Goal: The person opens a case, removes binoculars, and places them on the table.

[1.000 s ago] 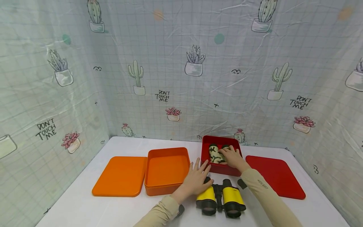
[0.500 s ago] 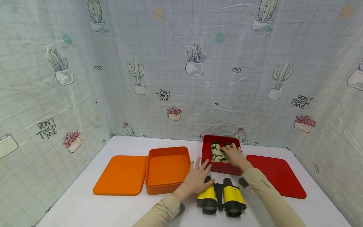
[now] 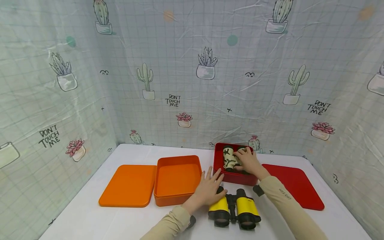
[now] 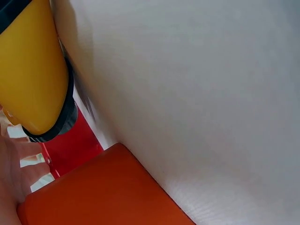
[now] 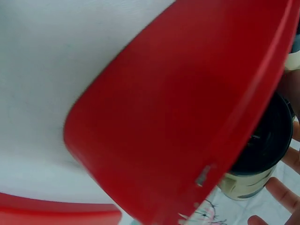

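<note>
Currently gripping camo binoculars with right hand, fingers curled over the right barrel, lifting/tilting them inside the red box at the back of the tabletop. Partly raised out of the box, lower end apparently down inside; right wrist view showing one dark lens end just over the red rim.

Resting left hand flat, fingers spread and straight, holding nothing; lying between the orange box and the red box, fingertips touching or nearly touching the red box's front wall, palm edge against the yellow binoculars.

Sitting around: orange lid left of the orange box, red lid right of the red box, both flat on the tabletop.

Doing this step well, by judgement:
- keeping the left fingers pressing the red box so it's not sliding or tipping
- raising straight up, clearing the rim before moving sideways
- gripping across both barrels rather than one, hinge likely folding otherwise
- avoiding a knock on the yellow pair on the way out
</note>
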Tool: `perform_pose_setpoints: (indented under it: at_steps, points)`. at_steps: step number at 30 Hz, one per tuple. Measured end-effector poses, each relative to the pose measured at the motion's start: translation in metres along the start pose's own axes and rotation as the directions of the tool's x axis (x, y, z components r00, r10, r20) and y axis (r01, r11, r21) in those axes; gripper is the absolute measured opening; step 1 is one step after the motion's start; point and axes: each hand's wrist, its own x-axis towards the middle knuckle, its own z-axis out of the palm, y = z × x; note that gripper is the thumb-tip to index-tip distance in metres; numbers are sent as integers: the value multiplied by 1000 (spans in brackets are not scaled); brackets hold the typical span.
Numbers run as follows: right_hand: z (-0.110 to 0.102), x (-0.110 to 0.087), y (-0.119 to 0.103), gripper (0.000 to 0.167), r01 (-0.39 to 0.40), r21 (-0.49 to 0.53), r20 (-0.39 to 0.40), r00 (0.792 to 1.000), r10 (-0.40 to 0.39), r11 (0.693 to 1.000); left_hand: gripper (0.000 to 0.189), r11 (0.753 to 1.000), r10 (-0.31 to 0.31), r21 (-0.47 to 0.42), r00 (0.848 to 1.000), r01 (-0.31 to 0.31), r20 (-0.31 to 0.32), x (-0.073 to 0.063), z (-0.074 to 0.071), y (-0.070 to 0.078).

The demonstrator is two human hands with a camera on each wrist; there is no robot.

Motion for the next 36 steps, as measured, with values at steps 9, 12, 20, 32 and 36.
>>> perform_pose_setpoints:
  at_steps: [9,12,20,32,36]
  points:
    - [-19,-4,1,60,-6,16,-48,999,6,1000,61,1000,-2,-5,1000,2,11,2,2,-1]
    - [-24,-8,3,60,-10,33,-55,998,12,999,61,1000,-4,-5,1000,4,16,2,2,-2]
    - [-36,-21,6,60,-23,27,-59,998,24,999,61,1000,1,-10,1000,-1,11,1,1,-4]
    - [-47,-47,7,60,-30,26,-71,997,32,999,61,1000,-7,-25,1000,7,26,3,0,-5]
    - [-50,-56,5,60,-29,21,-82,996,31,999,61,1000,-3,-26,1000,3,21,3,0,-5]
